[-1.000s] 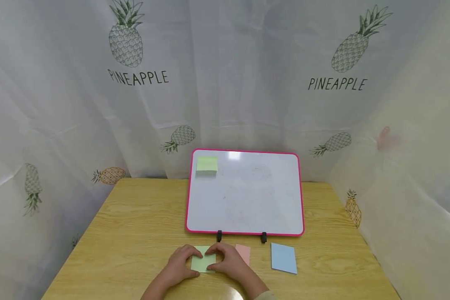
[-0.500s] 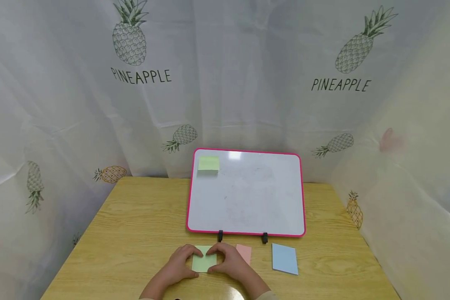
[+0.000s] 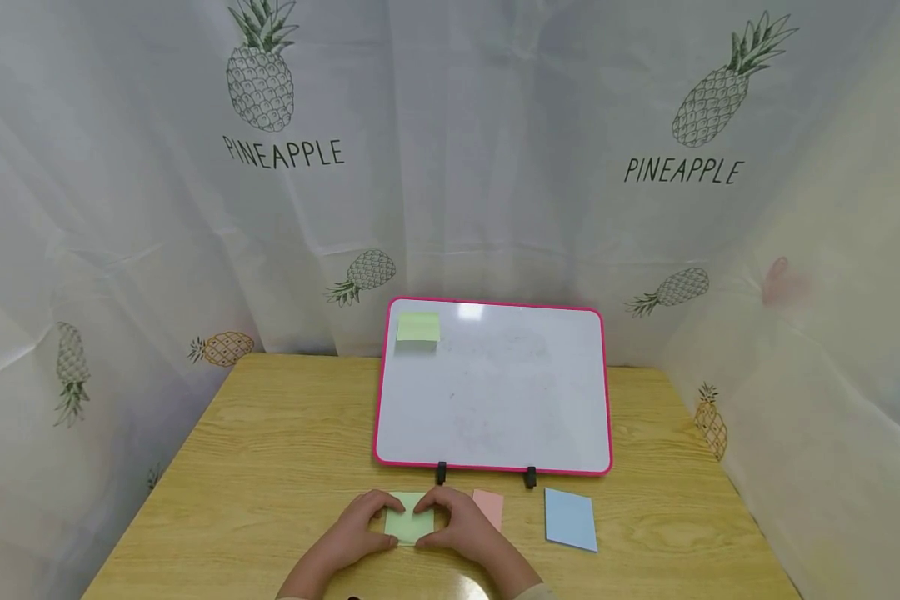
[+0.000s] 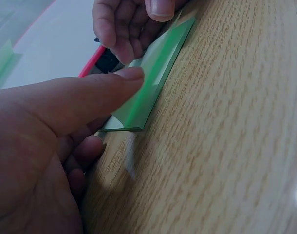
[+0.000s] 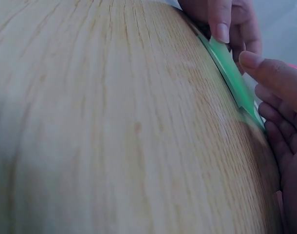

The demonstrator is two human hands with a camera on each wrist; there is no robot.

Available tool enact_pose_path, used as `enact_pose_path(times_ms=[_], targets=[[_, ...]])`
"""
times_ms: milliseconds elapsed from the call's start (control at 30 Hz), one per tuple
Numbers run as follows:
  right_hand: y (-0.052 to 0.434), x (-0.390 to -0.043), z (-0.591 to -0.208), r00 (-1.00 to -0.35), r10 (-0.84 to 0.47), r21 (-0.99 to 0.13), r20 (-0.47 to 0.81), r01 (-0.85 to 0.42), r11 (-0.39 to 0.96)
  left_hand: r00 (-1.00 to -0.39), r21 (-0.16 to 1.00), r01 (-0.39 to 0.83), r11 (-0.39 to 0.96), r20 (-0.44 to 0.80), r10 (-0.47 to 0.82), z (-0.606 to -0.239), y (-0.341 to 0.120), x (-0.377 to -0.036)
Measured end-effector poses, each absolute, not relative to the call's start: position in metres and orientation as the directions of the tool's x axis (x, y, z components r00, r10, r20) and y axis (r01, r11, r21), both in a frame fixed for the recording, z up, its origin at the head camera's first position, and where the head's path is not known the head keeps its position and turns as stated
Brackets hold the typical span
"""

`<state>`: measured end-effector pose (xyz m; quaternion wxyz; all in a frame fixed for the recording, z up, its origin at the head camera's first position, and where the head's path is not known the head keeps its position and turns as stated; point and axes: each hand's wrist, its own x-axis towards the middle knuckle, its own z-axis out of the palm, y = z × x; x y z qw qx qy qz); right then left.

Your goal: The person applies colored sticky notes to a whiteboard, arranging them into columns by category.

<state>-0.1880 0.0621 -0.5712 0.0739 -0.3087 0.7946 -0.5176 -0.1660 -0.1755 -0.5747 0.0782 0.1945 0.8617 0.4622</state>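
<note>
A pale green pad of sticky notes (image 3: 409, 527) lies flat on the wooden table (image 3: 270, 467) near its front edge. My left hand (image 3: 362, 523) grips the pad's left side, with the thumb (image 4: 107, 90) lying along the near edge of the green pad (image 4: 156, 68). My right hand (image 3: 459, 518) holds its right side, fingers curled over the far corner and the thumb (image 5: 270, 73) at the edge of the green pad (image 5: 230, 73). Behind stands a pink-framed whiteboard (image 3: 495, 392) with one green note (image 3: 417, 327) stuck at its upper left.
A pink pad (image 3: 490, 506) lies just right of my right hand, and a blue pad (image 3: 570, 518) further right. The whiteboard rests on two black clips (image 3: 440, 473). Pineapple-print curtains (image 3: 285, 150) close in the table at the back and both sides.
</note>
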Motion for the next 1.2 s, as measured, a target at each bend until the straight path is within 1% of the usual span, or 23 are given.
enact_pose_path(times_ms=[167,367,533,867,1200], targets=[[0.062,-0.185,-0.563,-0.792,-0.573,-0.875,0.21,-0.414,0.251,-0.916,0.848,0.243,0.472,0.041,0.399,-0.575,-0.175,-0.167],[0.064,-0.191,-0.58,-0.79,-0.579,-0.872,0.201,-0.414,0.263,-0.922,0.853,0.242,0.463,0.053,0.383,-0.574,-0.172,-0.166],[0.065,-0.195,-0.586,-0.783,-0.586,-0.882,0.208,-0.409,0.233,-0.928,0.858,0.225,0.461,0.045,0.37,-0.576,-0.173,-0.166],[0.064,-0.196,-0.586,-0.769,-0.599,-0.882,0.222,-0.42,0.212,-0.92,0.822,0.31,0.477,0.135,0.367,-0.58,-0.172,-0.165],[0.064,-0.197,-0.588,-0.763,-0.611,-0.887,0.209,-0.412,0.211,-0.93,0.812,0.275,0.514,0.088,0.358,-0.579,-0.172,-0.166]])
